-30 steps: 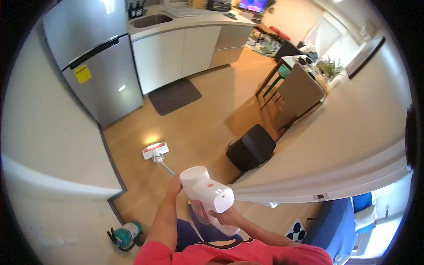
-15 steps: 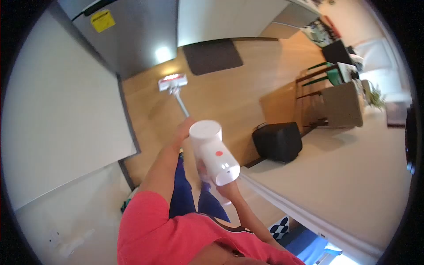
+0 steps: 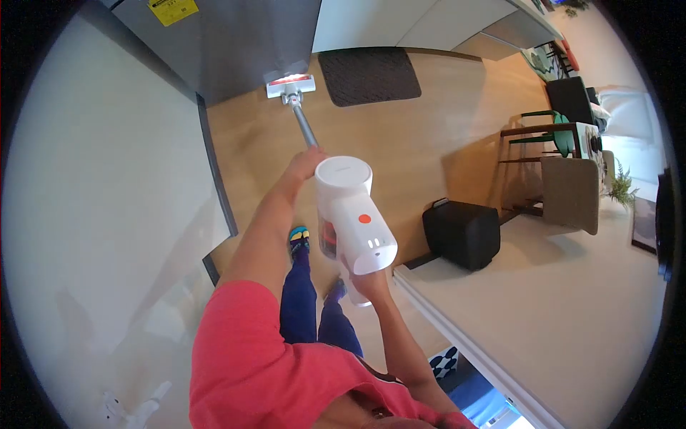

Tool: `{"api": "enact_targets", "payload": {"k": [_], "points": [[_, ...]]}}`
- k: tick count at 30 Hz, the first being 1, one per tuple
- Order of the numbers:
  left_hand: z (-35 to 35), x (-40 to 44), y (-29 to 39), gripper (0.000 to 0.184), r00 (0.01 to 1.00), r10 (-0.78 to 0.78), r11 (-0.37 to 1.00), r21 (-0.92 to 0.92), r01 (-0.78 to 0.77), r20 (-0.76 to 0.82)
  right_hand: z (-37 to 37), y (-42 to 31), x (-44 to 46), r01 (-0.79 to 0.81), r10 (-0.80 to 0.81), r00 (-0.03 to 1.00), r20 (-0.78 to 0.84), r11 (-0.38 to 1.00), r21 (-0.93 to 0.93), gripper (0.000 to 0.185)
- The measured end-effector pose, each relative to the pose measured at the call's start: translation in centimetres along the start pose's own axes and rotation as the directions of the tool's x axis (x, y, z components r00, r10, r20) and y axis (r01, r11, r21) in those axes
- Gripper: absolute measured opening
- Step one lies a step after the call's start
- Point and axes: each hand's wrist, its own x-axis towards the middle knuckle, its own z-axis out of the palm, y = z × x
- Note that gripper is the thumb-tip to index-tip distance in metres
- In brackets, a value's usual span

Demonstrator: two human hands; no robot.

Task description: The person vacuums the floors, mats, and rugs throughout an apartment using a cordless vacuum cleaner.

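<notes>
A white cordless vacuum cleaner [image 3: 361, 225] with an orange-red round mark on its body runs from my middle up to the floor ahead. My right hand [image 3: 371, 284] is closed around its handle, partly hidden beneath the body. Farther along, my left hand [image 3: 307, 164] grips the grey tube [image 3: 305, 127] just past the motor end. The floor head [image 3: 291, 87], with its lights on, rests on the wooden floor against the foot of a grey refrigerator [image 3: 243, 43].
A dark mat [image 3: 370, 76] lies before the white cabinets [image 3: 386, 25]. To the right are a black box-shaped item [image 3: 463, 234], a beige chair [image 3: 572, 193] and a green chair [image 3: 563, 136] by a table. A wall edge [image 3: 216, 168] runs along the left.
The floor head has moved forward to the refrigerator's base. Both my hands and the vacuum body have shifted forward with it, and my view has turned slightly.
</notes>
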Motion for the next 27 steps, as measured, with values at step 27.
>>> {"api": "enact_targets", "payload": {"k": [27], "points": [[5.2,-19.5,9.8,0.021,0.992,0.055,0.980,0.194,-0.032,-0.117,-12.1,-1.2,-15.5,0.062,-0.050,0.986,0.162,0.996,-0.067,0.032]]}}
